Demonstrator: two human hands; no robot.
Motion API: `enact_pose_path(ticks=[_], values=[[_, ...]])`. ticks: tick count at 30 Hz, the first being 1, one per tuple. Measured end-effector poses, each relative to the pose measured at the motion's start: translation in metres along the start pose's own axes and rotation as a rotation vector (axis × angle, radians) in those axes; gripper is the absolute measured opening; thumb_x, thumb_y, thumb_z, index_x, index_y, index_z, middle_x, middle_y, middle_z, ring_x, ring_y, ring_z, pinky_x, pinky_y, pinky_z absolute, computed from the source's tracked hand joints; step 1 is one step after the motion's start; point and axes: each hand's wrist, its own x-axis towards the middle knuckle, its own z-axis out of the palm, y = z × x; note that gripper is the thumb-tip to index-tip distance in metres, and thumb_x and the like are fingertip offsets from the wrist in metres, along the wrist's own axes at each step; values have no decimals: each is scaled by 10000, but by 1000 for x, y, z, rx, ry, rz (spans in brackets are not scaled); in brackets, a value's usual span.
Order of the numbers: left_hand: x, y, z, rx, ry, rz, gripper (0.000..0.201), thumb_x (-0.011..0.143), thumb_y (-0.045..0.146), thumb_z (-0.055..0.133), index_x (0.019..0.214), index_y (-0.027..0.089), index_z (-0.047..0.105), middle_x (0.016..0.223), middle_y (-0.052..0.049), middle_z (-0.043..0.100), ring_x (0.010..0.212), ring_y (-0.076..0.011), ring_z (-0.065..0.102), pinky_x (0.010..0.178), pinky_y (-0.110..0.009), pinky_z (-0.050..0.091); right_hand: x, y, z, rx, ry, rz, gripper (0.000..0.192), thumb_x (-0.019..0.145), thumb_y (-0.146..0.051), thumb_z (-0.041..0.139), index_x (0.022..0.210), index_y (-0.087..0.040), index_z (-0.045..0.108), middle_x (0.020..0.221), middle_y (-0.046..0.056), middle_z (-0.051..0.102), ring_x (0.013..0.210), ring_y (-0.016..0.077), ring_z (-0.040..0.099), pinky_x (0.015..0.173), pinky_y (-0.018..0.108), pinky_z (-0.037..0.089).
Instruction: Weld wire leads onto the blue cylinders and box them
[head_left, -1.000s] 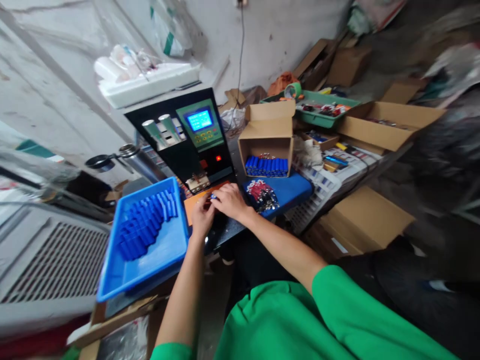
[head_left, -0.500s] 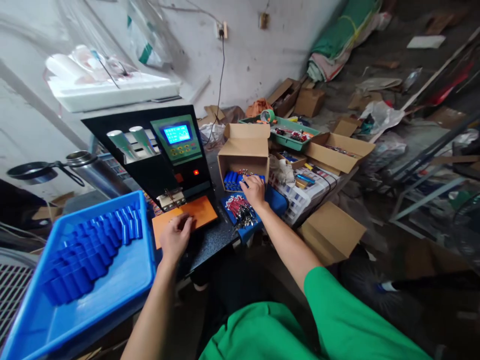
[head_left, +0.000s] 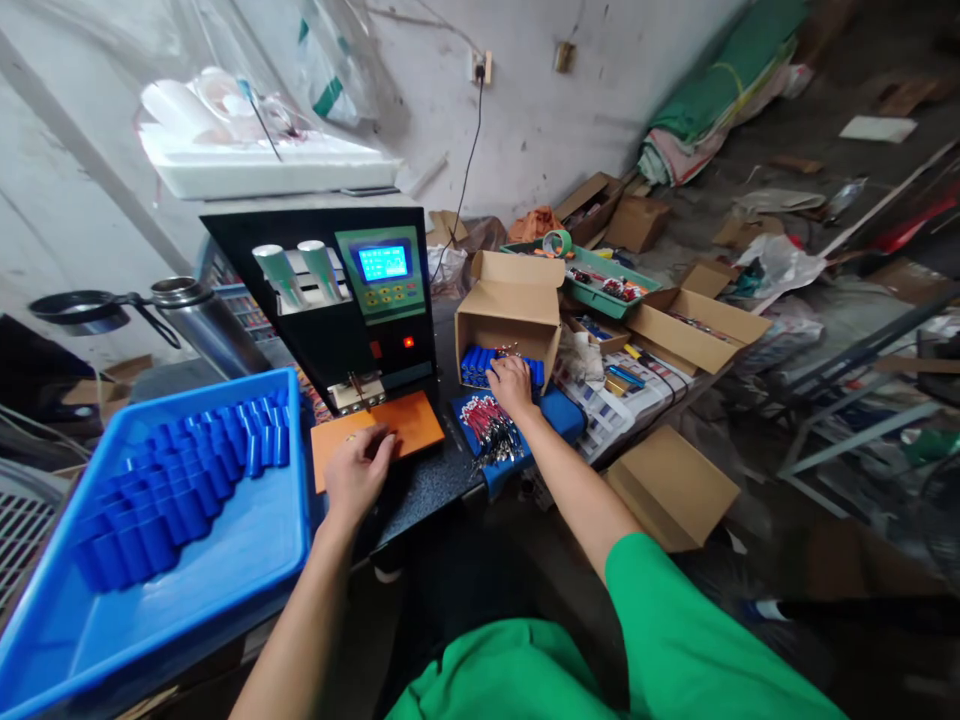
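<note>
My left hand (head_left: pixel 355 472) rests palm down on the front edge of an orange pad (head_left: pixel 379 433) before a black machine (head_left: pixel 341 295) with a lit blue screen. My right hand (head_left: pixel 511 385) reaches to the mouth of an open cardboard box (head_left: pixel 510 300), fingers on the row of blue cylinders (head_left: pixel 480 366) lying inside it. Whether it grips one is hidden by the hand. Just in front of that hand lies a heap of small red-wired parts (head_left: pixel 487 425) on a blue cloth (head_left: pixel 559 412).
A blue tray (head_left: pixel 225 540) with several blue cylinders (head_left: pixel 180 480) stands at my left. A steel flask (head_left: pixel 199 325) stands behind it. More cardboard boxes (head_left: pixel 694 320), a green tray (head_left: pixel 611 280) and papers crowd the right side. The floor beyond is littered.
A second ago both hands met at the orange pad. The right hand then went right to the cardboard box and now rests on the blue cylinders; the left stayed on the pad.
</note>
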Motion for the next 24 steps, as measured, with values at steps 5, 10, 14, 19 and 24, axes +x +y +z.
enact_pose_path(ticks=[5, 10, 14, 19, 24], values=[[-1, -1, 2, -21, -11, -14, 408, 886, 542, 549, 1055, 218, 731, 1019, -79, 768, 897, -254, 708, 797, -361, 533, -14, 8, -16, 165, 131, 12, 386, 1000, -248, 446, 1259, -140, 711, 1260, 155, 689, 1217, 243, 589, 1077, 368, 446], [1, 1, 2, -12, 6, 17, 400, 890, 541, 543, 1029, 217, 730, 1006, -85, 764, 923, -268, 708, 785, -362, 527, -32, 23, -20, 310, -82, 263, 247, 917, -238, 537, 959, -162, 768, 955, 87, 776, 913, 208, 712, 875, 308, 531], [2, 2, 2, -7, 10, 16, 386, 883, 536, 544, 1015, 225, 730, 1002, -75, 769, 907, -267, 711, 783, -360, 527, -34, 27, -14, 366, -208, 345, 175, 834, -226, 592, 746, -178, 735, 771, 32, 754, 802, 193, 708, 785, 276, 529], [1, 3, 2, -13, 16, 3, 388, 879, 548, 544, 1018, 237, 729, 1025, -68, 771, 898, -265, 709, 793, -363, 530, -31, 21, -11, 336, -248, 336, 141, 792, -194, 619, 689, -187, 715, 733, 27, 742, 780, 193, 689, 787, 281, 519], [1, 2, 3, 24, 9, 8, 385, 888, 539, 540, 1022, 233, 733, 1010, -72, 764, 891, -268, 700, 783, -361, 519, -29, 17, -7, 364, -237, 307, 135, 822, -215, 627, 804, -163, 751, 807, 43, 759, 789, 185, 690, 775, 272, 513]])
